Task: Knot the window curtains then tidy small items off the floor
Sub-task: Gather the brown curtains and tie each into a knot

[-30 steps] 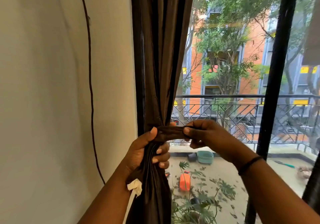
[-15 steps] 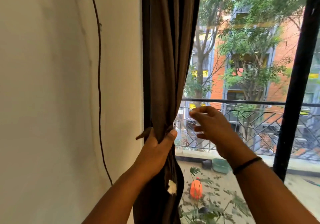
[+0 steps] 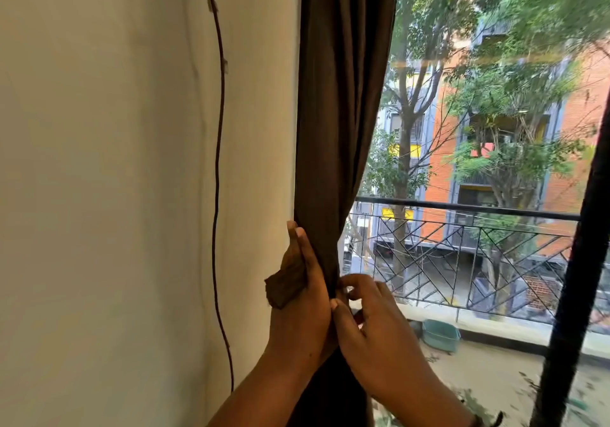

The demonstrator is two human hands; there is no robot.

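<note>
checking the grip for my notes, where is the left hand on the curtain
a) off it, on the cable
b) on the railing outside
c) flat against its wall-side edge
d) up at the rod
c: the left hand lies pressed along the wall-side edge of the gathered curtain, fingers pointing up, with the right hand pinching the fabric beside it.

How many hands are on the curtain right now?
2. The left hand wraps the gathered dark brown fabric curtain on its wall side; the right hand pinches the same gather from the window side. Contact points are partly hidden by the fingers.
</note>
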